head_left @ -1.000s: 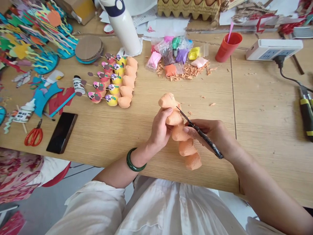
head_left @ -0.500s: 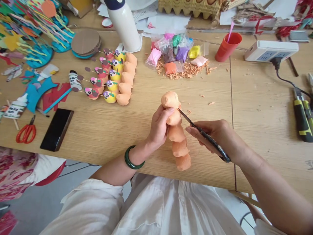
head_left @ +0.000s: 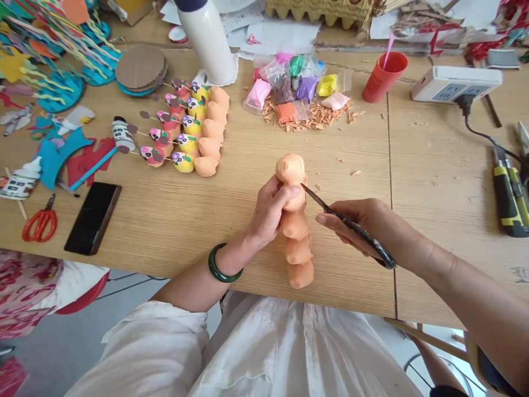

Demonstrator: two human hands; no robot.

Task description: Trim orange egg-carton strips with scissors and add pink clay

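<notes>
My left hand (head_left: 270,209) grips an orange egg-carton strip (head_left: 296,249) near its far end, thumb on top between two of the bumps. The strip has several rounded cups in a row and points toward me over the table. In my right hand (head_left: 363,226) is a pair of black-handled scissors (head_left: 345,219). Their blade tips touch the strip's edge at the notch beside my left thumb. My right fingers wrap the handles, and the finger loops are mostly hidden.
Decorated carton cups (head_left: 188,144) with sticks stand at left, beside plain orange ones (head_left: 209,146). Bags of coloured clay (head_left: 306,88) lie on orange shavings (head_left: 318,118). Around the table are a red cup (head_left: 384,80), white bottle (head_left: 209,44), power strip (head_left: 454,84), phone (head_left: 93,218) and red-handled scissors (head_left: 40,225).
The near end of the egg-carton strip has swung slightly left. Both hands keep their hold, and the scissor tips stay at the same notch. The whole view has shifted a little.
</notes>
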